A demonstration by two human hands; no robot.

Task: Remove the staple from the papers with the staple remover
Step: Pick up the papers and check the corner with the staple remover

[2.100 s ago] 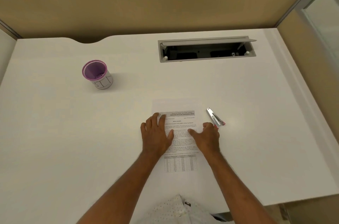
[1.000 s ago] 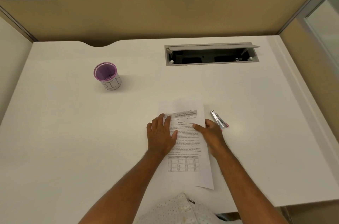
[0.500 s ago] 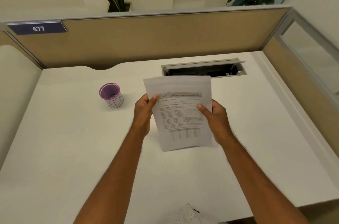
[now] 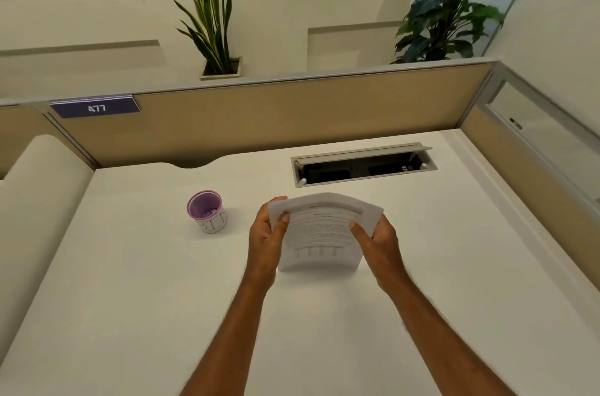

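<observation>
The printed papers (image 4: 321, 233) are held up over the white desk (image 4: 130, 282), bowed so that their top edge curves away from me. My left hand (image 4: 268, 236) grips their left edge with the thumb on the front. My right hand (image 4: 378, 241) grips the right edge the same way. The staple is too small to make out. The staple remover does not show; the papers and my right hand cover the spot where it lay.
A purple cup (image 4: 207, 212) with handwriting on its side stands left of my hands. An open cable tray (image 4: 363, 165) is set into the desk behind the papers. Tan partition panels (image 4: 292, 113) close off the back and right sides.
Both hands went from pressing the papers flat on the desk to lifting them up. The papers now bow between the hands. The view has tilted upward, showing plants and windows.
</observation>
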